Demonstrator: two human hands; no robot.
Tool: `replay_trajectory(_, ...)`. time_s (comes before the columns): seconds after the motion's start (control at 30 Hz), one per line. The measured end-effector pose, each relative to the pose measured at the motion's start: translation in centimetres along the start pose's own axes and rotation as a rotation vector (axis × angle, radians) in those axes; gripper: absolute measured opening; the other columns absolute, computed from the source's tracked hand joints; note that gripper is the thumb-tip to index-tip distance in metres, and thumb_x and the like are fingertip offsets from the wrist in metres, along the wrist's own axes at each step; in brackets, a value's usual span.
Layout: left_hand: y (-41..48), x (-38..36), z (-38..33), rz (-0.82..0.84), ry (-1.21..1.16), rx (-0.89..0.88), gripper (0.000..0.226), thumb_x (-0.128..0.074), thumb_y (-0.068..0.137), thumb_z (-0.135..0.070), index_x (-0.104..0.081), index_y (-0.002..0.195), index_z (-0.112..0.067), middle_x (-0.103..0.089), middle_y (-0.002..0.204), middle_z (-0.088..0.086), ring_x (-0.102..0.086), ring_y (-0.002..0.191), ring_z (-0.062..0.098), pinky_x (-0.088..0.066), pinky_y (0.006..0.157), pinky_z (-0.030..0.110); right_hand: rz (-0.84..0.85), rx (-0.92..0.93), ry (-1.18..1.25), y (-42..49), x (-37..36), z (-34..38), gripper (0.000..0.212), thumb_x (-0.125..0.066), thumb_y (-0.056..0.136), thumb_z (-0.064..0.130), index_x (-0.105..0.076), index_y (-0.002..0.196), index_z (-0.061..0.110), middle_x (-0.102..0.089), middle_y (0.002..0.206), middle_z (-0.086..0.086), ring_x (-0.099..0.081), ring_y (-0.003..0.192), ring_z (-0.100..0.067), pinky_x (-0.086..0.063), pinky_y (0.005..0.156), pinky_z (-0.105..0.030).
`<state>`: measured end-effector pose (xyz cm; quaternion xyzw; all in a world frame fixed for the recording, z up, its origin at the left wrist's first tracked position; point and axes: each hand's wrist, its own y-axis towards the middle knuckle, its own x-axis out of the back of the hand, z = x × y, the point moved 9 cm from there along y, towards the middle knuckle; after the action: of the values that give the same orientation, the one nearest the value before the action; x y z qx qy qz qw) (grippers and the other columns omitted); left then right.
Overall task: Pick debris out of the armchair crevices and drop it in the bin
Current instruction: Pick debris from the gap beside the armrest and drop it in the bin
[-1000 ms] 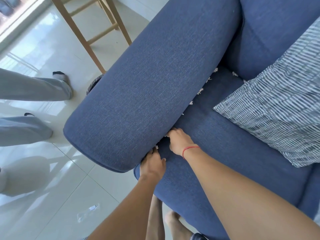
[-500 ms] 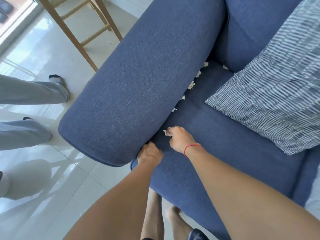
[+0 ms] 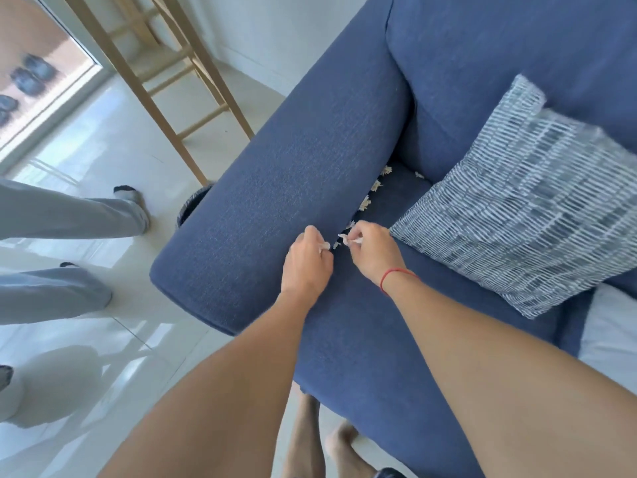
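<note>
Blue armchair [image 3: 310, 188], armrest crevice. White, ragged paper scraps [image 3: 364, 202] lie strung along the seam between armrest and seat. Left hand [image 3: 306, 263] and right hand [image 3: 374, 251], fingers curled closed, each pinch a white scrap just above the seam.

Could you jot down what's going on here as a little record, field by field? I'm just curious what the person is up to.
place: blue armchair, at the crevice between armrest and seat
left hand: closed on a white scrap
right hand: pinching white scraps; red string on the wrist
debris left: white paper bits still along the crevice
cushion: striped pillow on the seat
bin: dark rim behind the armrest, mostly hidden
bystander: grey trouser legs on the tiled floor
</note>
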<state>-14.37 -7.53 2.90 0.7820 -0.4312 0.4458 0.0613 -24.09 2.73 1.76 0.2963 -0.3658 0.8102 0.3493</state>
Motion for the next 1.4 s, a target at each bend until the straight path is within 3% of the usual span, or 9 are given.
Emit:
replay_trajectory(0.17, 3.2, 8.4, -1.4, -0.138, -0.209, 0.019, 0.021, -0.049, 0.096, -0.017, -0.046, 0.116, -0.014, -0.061, 0.107, 0.003, -0.057, 0.089, 0.025, -0.054, 0.074, 0.043, -0.143, 0.107, 0.084, 2.5, 5.8, 7.3, 0.013, -0.055, 0.092, 0.015, -0.065, 0.099, 0.011, -0.067, 0.105, -0.009, -0.063, 0.092, -0.029, -0.054, 0.078, -0.039)
replay_trajectory(0.23, 4.3, 11.3, -0.6, -0.192, -0.245, 0.055, 0.014, -0.052, 0.095, -0.021, -0.055, 0.106, -0.014, -0.065, 0.102, 0.002, -0.061, 0.085, 0.023, -0.057, 0.071, 0.043, -0.143, 0.137, 0.105, 3.4, 6.3, 10.4, 0.013, -0.058, 0.092, 0.021, -0.067, 0.092, 0.012, -0.069, 0.097, -0.008, -0.064, 0.086, -0.028, -0.055, 0.074, -0.038)
replay_trajectory(0.4, 6.7, 17.1, 3.6, -0.264, -0.208, 0.110, 0.018, -0.048, 0.093, -0.010, -0.065, 0.088, -0.009, -0.062, 0.087, 0.007, -0.057, 0.077, 0.024, -0.033, 0.053, 0.012, -0.081, 0.274, 0.060, 4.7, 3.7, 18.3, 0.018, -0.060, 0.093, 0.025, -0.070, 0.091, 0.011, -0.068, 0.096, -0.008, -0.065, 0.086, -0.026, -0.056, 0.073, -0.036)
replay_trajectory(0.5, 7.2, 20.0, 7.6, -0.315, -0.217, 0.181, 0.023, -0.050, 0.092, -0.007, -0.072, 0.093, -0.005, -0.052, 0.099, 0.008, -0.050, 0.082, 0.022, -0.032, 0.060, 0.004, -0.037, 0.319, 0.030, 5.3, 0.6, 21.9, 0.022, -0.061, 0.093, 0.026, -0.072, 0.096, 0.008, -0.059, 0.107, -0.009, -0.062, 0.091, -0.025, -0.054, 0.078, -0.036)
replay_trajectory(0.63, 8.3, 21.6, 13.5, -0.349, -0.288, 0.291, 0.022, -0.050, 0.090, -0.008, -0.071, 0.082, -0.005, -0.068, 0.091, 0.016, -0.060, 0.079, 0.030, -0.047, 0.070, 0.036, 0.052, 0.323, -0.029, 6.6, -3.7, 25.2, 0.020, -0.057, 0.094, 0.012, -0.072, 0.104, 0.004, -0.058, 0.115, -0.013, -0.060, 0.103, -0.026, -0.046, 0.083, -0.026)
replay_trajectory(0.87, 10.5, 24.2, 19.1, -0.373, -0.355, 0.427, 0.016, -0.058, 0.089, -0.012, -0.060, 0.105, -0.015, -0.061, 0.112, 0.010, -0.060, 0.104, 0.029, -0.051, 0.092, 0.046, 0.096, 0.300, -0.015, 9.3, -9.0, 30.2, 0.020, -0.056, 0.093, 0.002, -0.070, 0.106, 0.003, -0.062, 0.118, -0.013, -0.061, 0.108, -0.026, -0.048, 0.089, -0.027)
replay_trajectory(1.0, 12.3, 23.6, 21.0, -0.263, -0.339, 0.473, 0.031, -0.062, 0.089, -0.013, -0.059, 0.120, -0.012, -0.059, 0.122, 0.011, -0.058, 0.112, 0.028, -0.048, 0.099, 0.042, 0.223, 0.256, -0.067, 10.2, -12.1, 31.0, 0.032, -0.054, 0.091, -0.002, -0.065, 0.121, 0.004, -0.063, 0.125, -0.014, -0.059, 0.117, -0.030, -0.049, 0.097, -0.032)
replay_trajectory(1.1, 12.8, 22.0, 21.2, -0.139, -0.328, 0.495, 0.050, -0.056, 0.094, -0.008, -0.043, 0.142, -0.012, -0.051, 0.141, 0.012, -0.050, 0.128, 0.027, -0.040, 0.110, 0.037, 0.315, 0.217, -0.118, 10.2, -12.8, 29.6, 0.038, -0.048, 0.088, -0.010, -0.063, 0.120, 0.004, -0.064, 0.123, -0.018, -0.059, 0.109, -0.032, -0.049, 0.087, -0.032)
replay_trajectory(1.4, 13.8, 19.5, 13.3, -0.023, -0.149, 0.329, 0.043, -0.047, 0.096, -0.016, -0.048, 0.139, -0.009, -0.058, 0.136, 0.009, -0.053, 0.126, 0.027, -0.041, 0.105, 0.035, 0.058, 0.102, -0.035, 11.7, -2.3, 22.1, 0.048, -0.037, 0.096, 0.000, -0.048, 0.141, 0.016, -0.031, 0.157, -0.001, -0.033, 0.142, -0.028, -0.034, 0.115, -0.040)
